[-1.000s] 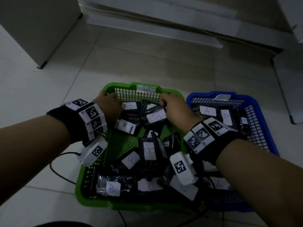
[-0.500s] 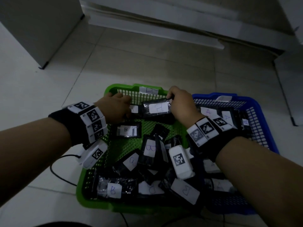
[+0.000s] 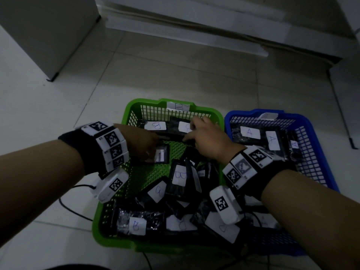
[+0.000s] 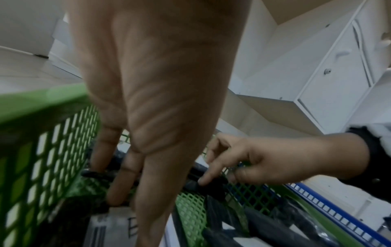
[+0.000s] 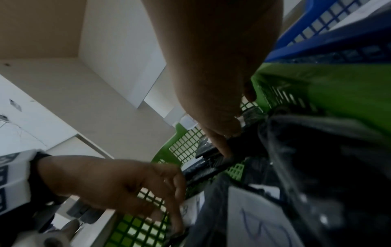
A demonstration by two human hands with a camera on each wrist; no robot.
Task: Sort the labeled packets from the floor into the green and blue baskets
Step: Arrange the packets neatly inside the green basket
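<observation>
1. My left hand (image 3: 143,141) reaches into the green basket (image 3: 130,112), its straight, slightly spread fingers (image 4: 118,192) pressing down on a packet (image 3: 162,155) lying on the mesh floor. I judge that it is sliding that packet flat, not lifting it.
2. My right hand (image 3: 207,138) is at the far wall of the same basket. Its forefinger points down onto the edge of a dark packet (image 3: 184,127) with a white label, the other fingers loosely bent. I see no closed grip, only a touch, probably to seat the packet against the wall.
3. The packets labeled B lie in the green basket, whose rim carries a B tag (image 3: 178,106). Those labeled A sit in the blue basket (image 3: 311,125) just beside it, so each letter seems to match one basket.
4. I see no packet on the tiled floor (image 3: 175,78), so the sorting looks nearly finished.
5. My forearms hide the near right corner. The dim light blurs several labels, and the tag (image 3: 267,116) on the blue basket's rim is unreadable.
</observation>
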